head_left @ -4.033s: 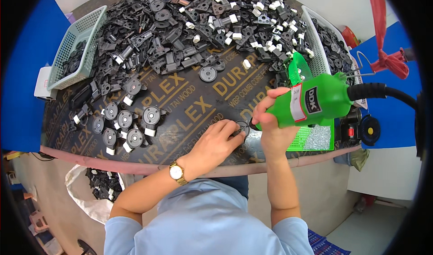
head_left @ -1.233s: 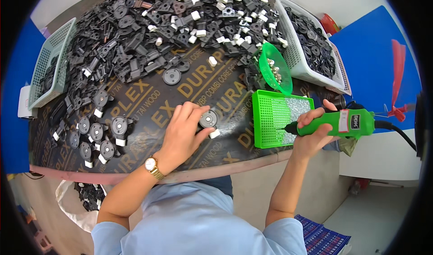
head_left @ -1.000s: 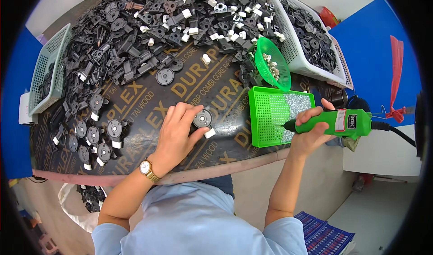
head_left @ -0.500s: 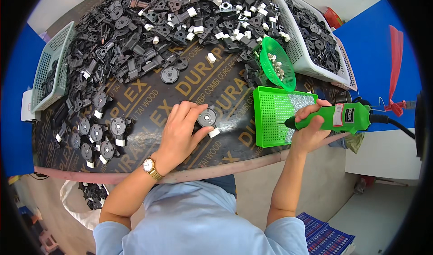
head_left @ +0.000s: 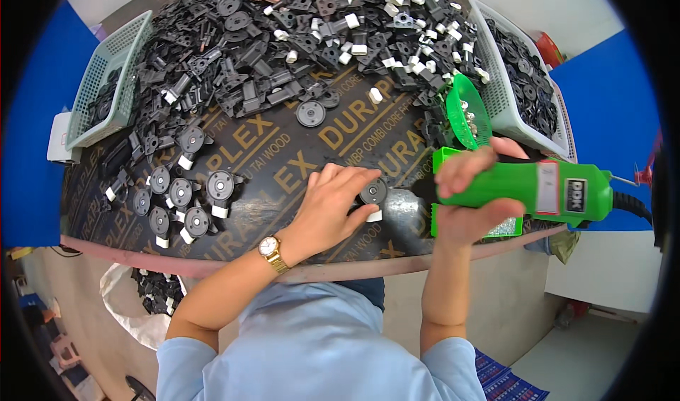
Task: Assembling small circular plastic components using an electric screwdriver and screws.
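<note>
Left hand (head_left: 329, 206): centre of the frame; fingers and thumb pinching a disc (head_left: 373, 190) from either side. Watch (head_left: 270, 247), gold-toned, on the wrist.

Disc: black, round, white foot pointing toward the lower edge; lying on the counter (head_left: 283, 220), right of centre.

Right hand (head_left: 467, 195): right of centre, slightly blurred; wrapped around a driver (head_left: 545, 178).

Driver: green body, black nose, dark cable (head_left: 630, 204) running to the right edge. Held level over the tray, nose toward the disc; contact with it cannot be told.

Tray (head_left: 436, 220): green, beneath the right hand and mostly hidden by it; small silvery pieces (head_left: 504, 227) inside.

Bowl (head_left: 457, 114): green, perforated, tilted, above the tray; shiny metal pieces within.

Seven finished-looking discs, left of centre, standing close together, most with a white foot showing.

Heap (head_left: 262, 54): black parts with white pieces among them, across the upper frame.

White basket (head_left: 501, 100): upper right, filled with black parts.

Pale green basket (head_left: 126, 110): upper left, some black parts inside.

Sack (head_left: 127, 323): white, open, lower left, below the counter edge; black parts inside.
</note>
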The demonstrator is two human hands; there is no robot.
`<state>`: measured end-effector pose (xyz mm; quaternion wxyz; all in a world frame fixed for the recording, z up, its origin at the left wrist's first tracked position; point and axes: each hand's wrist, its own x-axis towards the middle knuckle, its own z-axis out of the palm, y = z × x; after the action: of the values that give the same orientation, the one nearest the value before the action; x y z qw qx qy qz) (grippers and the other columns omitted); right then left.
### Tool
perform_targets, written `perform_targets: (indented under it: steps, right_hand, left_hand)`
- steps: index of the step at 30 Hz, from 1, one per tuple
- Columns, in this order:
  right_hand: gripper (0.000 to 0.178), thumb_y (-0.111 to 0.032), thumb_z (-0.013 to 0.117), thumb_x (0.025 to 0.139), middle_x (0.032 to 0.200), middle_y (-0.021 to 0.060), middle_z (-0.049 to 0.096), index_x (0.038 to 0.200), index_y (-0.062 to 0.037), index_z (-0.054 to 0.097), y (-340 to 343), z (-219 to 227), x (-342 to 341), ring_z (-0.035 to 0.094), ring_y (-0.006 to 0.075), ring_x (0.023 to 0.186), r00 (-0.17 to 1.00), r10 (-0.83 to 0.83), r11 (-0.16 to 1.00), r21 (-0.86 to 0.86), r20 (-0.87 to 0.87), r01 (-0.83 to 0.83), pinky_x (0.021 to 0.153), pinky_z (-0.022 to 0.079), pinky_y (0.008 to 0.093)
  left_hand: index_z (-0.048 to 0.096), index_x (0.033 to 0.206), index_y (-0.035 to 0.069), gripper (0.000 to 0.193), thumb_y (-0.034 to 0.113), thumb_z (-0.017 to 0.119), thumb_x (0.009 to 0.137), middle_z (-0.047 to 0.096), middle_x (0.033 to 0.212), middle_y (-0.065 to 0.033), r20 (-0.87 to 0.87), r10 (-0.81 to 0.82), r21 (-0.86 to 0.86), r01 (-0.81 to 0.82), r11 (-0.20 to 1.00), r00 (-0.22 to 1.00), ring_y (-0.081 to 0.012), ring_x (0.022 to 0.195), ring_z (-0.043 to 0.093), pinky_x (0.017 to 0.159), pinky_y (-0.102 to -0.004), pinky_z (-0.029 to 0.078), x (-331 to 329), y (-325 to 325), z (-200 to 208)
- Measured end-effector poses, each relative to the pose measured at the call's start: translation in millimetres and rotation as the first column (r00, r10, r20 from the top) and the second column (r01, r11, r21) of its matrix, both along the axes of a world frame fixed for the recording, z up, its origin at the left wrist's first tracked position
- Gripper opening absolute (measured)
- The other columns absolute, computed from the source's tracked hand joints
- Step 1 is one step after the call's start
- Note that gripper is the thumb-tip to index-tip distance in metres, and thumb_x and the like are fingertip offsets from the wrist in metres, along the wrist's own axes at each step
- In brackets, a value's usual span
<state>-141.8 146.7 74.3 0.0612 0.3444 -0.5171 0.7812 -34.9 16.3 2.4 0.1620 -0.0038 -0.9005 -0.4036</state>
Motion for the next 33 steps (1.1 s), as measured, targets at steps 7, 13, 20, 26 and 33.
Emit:
perform_targets:
  steps: [7,13,20,26,33]
  right_hand:
    - [0.078,-0.066,0.056,0.075,0.058,0.0032,0.047,0.115,0.0003,0.042,-27,-9,4,0.045,0.0113,0.044,0.994,0.094,0.988,0.131,-0.048,-0.087,0.041,0.038,0.0229]
    - [0.075,-0.062,0.062,0.074,0.059,0.0034,0.048,0.111,0.0005,0.043,-29,-7,5,0.045,0.0118,0.044,0.994,0.111,0.983,0.149,0.000,-0.110,0.042,0.039,0.0237]
    - [0.055,-0.040,0.071,0.079,0.061,0.0045,0.049,0.106,0.0010,0.045,-39,-21,16,0.048,0.0127,0.050,0.999,-0.040,0.988,0.148,-0.026,0.043,0.046,0.040,0.0248]
    - [0.052,-0.033,0.072,0.080,0.064,0.0035,0.050,0.106,0.0028,0.046,-37,-20,10,0.050,0.0122,0.052,0.989,-0.135,0.967,0.209,-0.056,0.144,0.047,0.041,0.0244]
    - [0.076,-0.060,0.059,0.079,0.061,0.0032,0.047,0.119,0.0020,0.040,24,11,0,0.044,0.0106,0.048,0.986,-0.160,0.985,0.054,-0.047,0.162,0.044,0.037,0.0232]
  left_hand:
    - [0.055,0.117,0.007,0.047,0.018,0.071,0.075,0.058,0.110,-0.0050,0.023,-0.012,0.052,0.011,0.999,1.000,-0.0236,0.096,0.049,0.082,-0.0340,0.035,2,-3,4]
    - [0.055,0.120,0.010,0.048,0.020,0.070,0.076,0.058,0.107,-0.0034,0.001,-0.004,0.049,0.004,0.999,1.000,-0.0231,0.089,0.049,0.076,-0.0338,0.035,2,-4,-1]
    - [0.056,0.115,0.007,0.044,0.017,0.070,0.075,0.056,0.102,-0.0056,-0.006,-0.010,0.038,0.010,0.999,1.000,-0.0240,0.089,0.049,0.076,-0.0340,0.035,2,-3,1]
    - [0.054,0.113,0.007,0.044,0.017,0.071,0.074,0.053,0.095,-0.0072,0.007,0.032,-0.042,-0.032,0.999,0.999,-0.0251,0.089,0.050,0.075,-0.0359,0.037,-2,10,2]
    - [0.052,0.113,0.004,0.044,0.016,0.070,0.074,0.053,0.095,-0.0121,-0.070,0.028,0.033,-0.025,0.999,0.997,-0.0317,0.089,0.053,0.079,-0.0382,0.044,7,10,2]
